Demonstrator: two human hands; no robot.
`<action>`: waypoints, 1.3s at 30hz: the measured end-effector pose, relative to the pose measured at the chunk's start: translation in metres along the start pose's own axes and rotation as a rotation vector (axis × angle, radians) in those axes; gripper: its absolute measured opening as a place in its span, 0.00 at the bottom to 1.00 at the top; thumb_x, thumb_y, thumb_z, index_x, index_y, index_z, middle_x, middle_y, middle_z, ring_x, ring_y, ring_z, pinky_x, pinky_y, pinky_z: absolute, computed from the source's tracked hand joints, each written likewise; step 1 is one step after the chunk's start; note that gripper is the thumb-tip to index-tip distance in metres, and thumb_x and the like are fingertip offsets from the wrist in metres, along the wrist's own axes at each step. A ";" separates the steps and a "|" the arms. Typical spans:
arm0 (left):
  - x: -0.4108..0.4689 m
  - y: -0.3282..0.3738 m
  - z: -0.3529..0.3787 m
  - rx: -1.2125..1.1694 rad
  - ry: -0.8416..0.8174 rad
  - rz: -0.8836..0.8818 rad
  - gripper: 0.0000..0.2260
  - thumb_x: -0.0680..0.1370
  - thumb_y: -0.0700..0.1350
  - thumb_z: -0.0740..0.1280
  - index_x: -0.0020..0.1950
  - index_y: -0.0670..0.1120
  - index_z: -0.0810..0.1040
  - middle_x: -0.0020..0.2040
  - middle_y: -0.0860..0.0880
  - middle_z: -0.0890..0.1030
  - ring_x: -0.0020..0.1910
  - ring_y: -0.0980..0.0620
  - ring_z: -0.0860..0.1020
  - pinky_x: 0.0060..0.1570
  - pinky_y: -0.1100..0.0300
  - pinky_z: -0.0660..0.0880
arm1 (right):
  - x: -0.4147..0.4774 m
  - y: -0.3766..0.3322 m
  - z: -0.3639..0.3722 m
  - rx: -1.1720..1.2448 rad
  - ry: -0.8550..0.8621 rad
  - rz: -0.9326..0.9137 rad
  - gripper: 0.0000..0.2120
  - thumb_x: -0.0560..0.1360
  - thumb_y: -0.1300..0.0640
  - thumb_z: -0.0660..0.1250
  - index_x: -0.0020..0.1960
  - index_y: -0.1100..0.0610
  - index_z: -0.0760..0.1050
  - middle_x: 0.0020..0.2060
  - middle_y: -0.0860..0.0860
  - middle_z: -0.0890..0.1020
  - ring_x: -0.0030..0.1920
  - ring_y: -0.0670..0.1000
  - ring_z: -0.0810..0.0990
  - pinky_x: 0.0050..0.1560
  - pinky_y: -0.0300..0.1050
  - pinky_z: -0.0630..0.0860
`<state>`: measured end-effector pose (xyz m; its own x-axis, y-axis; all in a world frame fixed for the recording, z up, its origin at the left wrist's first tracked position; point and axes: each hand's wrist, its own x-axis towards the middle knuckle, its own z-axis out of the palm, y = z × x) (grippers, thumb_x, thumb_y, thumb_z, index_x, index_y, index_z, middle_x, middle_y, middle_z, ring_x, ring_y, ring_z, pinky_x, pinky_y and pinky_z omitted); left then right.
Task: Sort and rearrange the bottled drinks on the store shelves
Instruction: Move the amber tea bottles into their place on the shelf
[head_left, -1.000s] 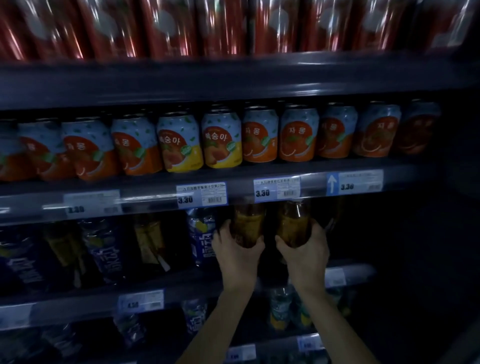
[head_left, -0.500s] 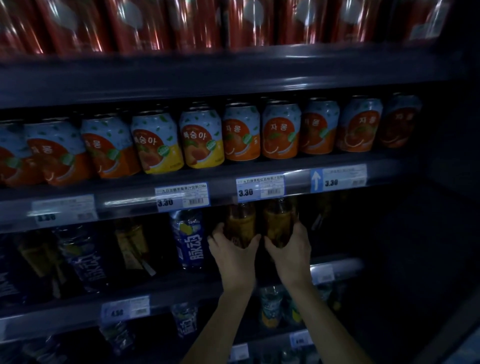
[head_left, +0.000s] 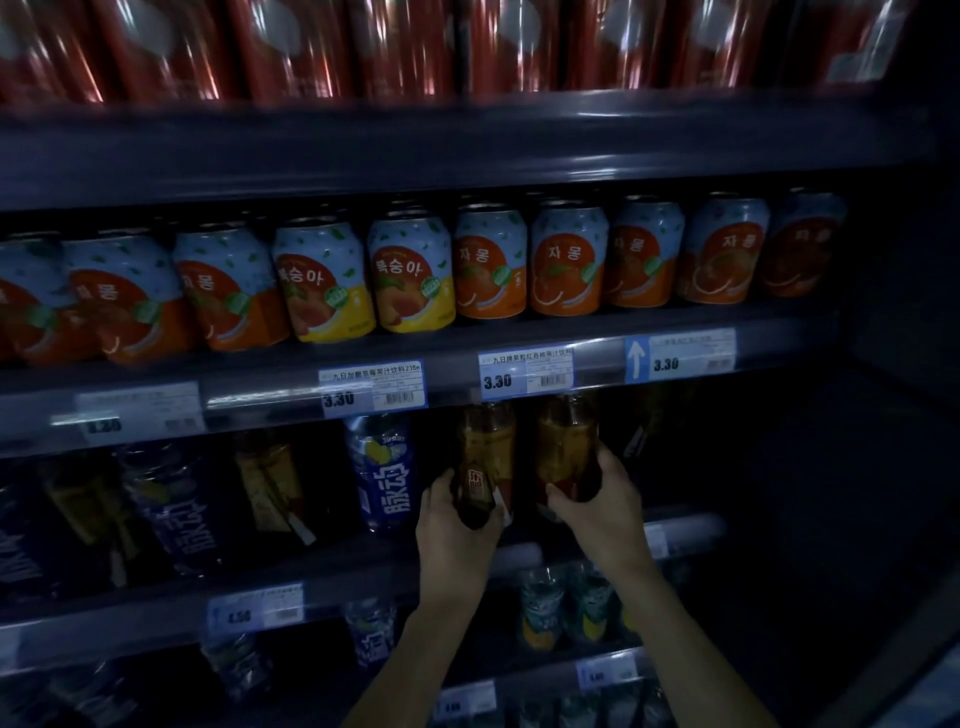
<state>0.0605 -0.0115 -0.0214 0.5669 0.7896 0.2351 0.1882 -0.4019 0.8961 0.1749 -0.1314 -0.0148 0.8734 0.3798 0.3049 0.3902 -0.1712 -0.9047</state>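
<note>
Two amber bottles are held side by side at the front of the dim third shelf (head_left: 680, 525), the left bottle (head_left: 480, 462) wrapped low by the left hand (head_left: 454, 525), the right bottle (head_left: 566, 447) by the right hand (head_left: 605, 512). Low grips probably keep the labels facing out beside the blue bottle (head_left: 384, 473), under the can row (head_left: 488, 265).

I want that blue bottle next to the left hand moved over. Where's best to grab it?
Grip the blue bottle around its labelled middle, coming straight in from the shelf front. It stands upright, its cap tucked behind the price rail, so the top is blocked.
</note>
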 end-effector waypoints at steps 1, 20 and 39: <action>0.000 0.000 0.000 -0.009 0.006 -0.003 0.33 0.69 0.45 0.77 0.71 0.44 0.67 0.63 0.47 0.75 0.62 0.52 0.74 0.61 0.59 0.72 | 0.000 0.001 -0.002 0.008 -0.022 0.004 0.26 0.67 0.55 0.76 0.62 0.48 0.70 0.53 0.47 0.78 0.54 0.44 0.76 0.51 0.33 0.71; -0.010 0.019 0.049 0.073 0.019 0.049 0.38 0.67 0.56 0.76 0.72 0.46 0.66 0.63 0.50 0.72 0.59 0.51 0.74 0.50 0.61 0.73 | 0.003 0.016 -0.022 -0.056 0.244 0.001 0.38 0.64 0.50 0.78 0.70 0.52 0.65 0.57 0.42 0.68 0.58 0.40 0.68 0.56 0.39 0.68; -0.020 0.049 0.114 0.039 0.020 0.087 0.31 0.67 0.57 0.76 0.65 0.44 0.73 0.56 0.49 0.73 0.51 0.55 0.75 0.48 0.59 0.76 | 0.014 0.047 -0.074 -0.102 0.300 0.015 0.24 0.66 0.49 0.76 0.59 0.52 0.74 0.51 0.47 0.76 0.50 0.44 0.77 0.51 0.45 0.78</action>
<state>0.1496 -0.0999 -0.0246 0.5663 0.7597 0.3197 0.1702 -0.4873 0.8565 0.2274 -0.2018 -0.0311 0.9204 0.0940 0.3796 0.3905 -0.2712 -0.8798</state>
